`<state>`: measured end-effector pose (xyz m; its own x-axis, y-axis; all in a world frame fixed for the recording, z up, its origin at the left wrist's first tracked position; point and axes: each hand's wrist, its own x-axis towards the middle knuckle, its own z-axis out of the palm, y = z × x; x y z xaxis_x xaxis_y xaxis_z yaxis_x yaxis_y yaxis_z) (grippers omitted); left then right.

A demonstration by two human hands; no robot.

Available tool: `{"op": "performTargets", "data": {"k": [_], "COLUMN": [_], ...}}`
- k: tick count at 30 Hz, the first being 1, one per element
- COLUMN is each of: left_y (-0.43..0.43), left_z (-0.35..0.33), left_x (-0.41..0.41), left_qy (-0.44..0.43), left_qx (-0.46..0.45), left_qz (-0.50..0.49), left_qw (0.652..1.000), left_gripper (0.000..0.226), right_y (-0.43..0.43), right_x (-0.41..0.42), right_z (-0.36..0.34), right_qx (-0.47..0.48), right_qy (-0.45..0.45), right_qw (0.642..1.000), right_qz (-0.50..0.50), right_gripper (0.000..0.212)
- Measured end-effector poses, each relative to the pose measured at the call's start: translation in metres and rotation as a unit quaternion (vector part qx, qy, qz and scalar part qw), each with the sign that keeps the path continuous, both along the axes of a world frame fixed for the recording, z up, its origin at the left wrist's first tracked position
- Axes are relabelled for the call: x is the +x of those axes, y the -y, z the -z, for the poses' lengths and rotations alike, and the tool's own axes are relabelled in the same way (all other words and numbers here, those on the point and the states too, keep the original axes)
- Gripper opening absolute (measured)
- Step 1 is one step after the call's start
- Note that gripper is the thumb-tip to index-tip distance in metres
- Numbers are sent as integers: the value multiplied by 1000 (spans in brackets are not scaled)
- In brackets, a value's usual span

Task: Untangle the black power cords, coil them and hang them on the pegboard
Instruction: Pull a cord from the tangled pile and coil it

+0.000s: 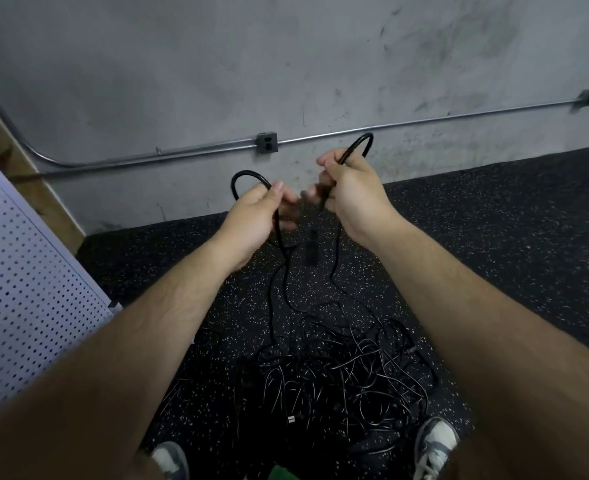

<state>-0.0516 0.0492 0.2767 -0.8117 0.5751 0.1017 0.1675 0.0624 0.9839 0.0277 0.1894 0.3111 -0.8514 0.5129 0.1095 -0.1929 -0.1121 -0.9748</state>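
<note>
A tangled pile of black power cords (341, 372) lies on the speckled black floor between my feet. My left hand (255, 220) grips one black cord (248, 178) that loops up over its fingers and hangs down to the pile. My right hand (351, 188) holds a second loop of black cord (360, 145), which arcs above its knuckles. A blurred black plug (312, 245) dangles between my two hands. The white pegboard (26, 271) leans at the left edge of the view.
A grey concrete wall (286, 64) rises ahead, with a metal conduit (424, 124) and an outlet box (267, 143) on it. A wooden beam (16, 157) runs behind the pegboard. My shoes (436, 445) show at the bottom.
</note>
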Motion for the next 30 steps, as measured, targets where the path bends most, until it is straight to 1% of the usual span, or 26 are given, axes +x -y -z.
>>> {"op": "performTargets", "data": {"k": [1,2,4,5,6,7,9,10,12,14,16,17,19,20,22,23,24,25,26,28,30], "left_y": [1,1,0,-2,-5,-7,-7,-4,6,16,24,26,29,29,30,30,31,31,30,25,17], "left_z": [-3,-6,-15,-20,-25,-29,-33,-33,-28,-16,-2,4,15,21,36,43,48,50,49,38,20], "left_x": [-2,-4,-7,-7,-5,-3,-2,-4,-4,-2,2,2,1,2,5,8,9,9,8,2,-1], "left_qy": [-24,-32,-3,26,57,82,112,115,85,39,-11,-33,-51,-54,-65,-59,-40,-15,3,5,22], "left_qx": [-11,-3,62,104,146,182,225,230,192,121,65,47,6,-29,-131,-168,-178,-165,-137,-81,-5], "left_qz": [-32,-50,-43,-28,-11,4,11,5,-20,-32,-11,-5,4,18,53,68,80,86,84,67,60], "left_qw": [999,998,997,994,988,980,968,966,978,991,998,998,999,998,988,982,980,983,987,994,998], "left_gripper": [34,34,35,35,34,34,33,33,34,32,30,32,38,36,19,17,23,28,30,31,33], "right_y": [0,0,7,12,18,24,28,26,20,15,14,15,18,20,20,18,13,8,3,-7,-11], "right_x": [2,4,8,8,7,5,-1,-5,-8,-8,-11,-13,-17,-19,-20,-20,-19,-18,-18,-18,-16], "right_z": [4,11,27,36,46,55,67,69,62,48,31,23,8,0,-19,-29,-37,-43,-45,-35,-9], "right_qx": [20,68,181,217,234,242,251,256,261,241,188,158,100,77,49,38,28,18,10,13,55], "right_qy": [14,37,91,114,132,141,139,137,133,115,91,82,64,54,30,14,-4,-24,-42,-58,-33], "right_qw": [1000,997,976,963,953,946,948,950,952,959,972,978,989,992,995,996,997,996,995,994,993], "right_qz": [-9,-25,-77,-110,-143,-163,-141,-112,-84,-96,-109,-107,-90,-83,-76,-75,-76,-80,-85,-93,-101], "right_gripper": [14,12,12,17,21,21,13,16,24,32,30,29,29,29,29,29,28,28,28,29,26]}}
